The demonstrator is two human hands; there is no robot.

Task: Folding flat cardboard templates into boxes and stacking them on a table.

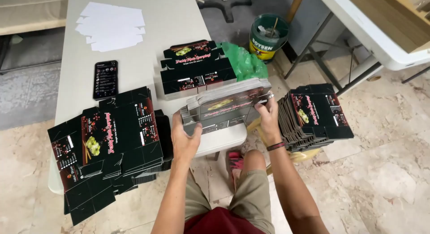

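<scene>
Person's squaring up a bundle of folded boxes [226, 107] at the near edge of the surface [134, 59]. Left hand [184, 140] has its grip clamped on the bundle's left end, right hand [268, 115] pinches the right end. Looks like mid-stacking, so the next move probably needs both ends held tight so nothing slides. Flat box sheets [112, 144] lie left, another box stack [313, 115] sits right.

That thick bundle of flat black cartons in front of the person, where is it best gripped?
Probably at its two short ends, one from each side. The bundle of flat cartons is long and loose, so squeezing inward keeps the sheets together. The left hand presses the near left end and the right hand clasps the right end, over the table edge.
</scene>
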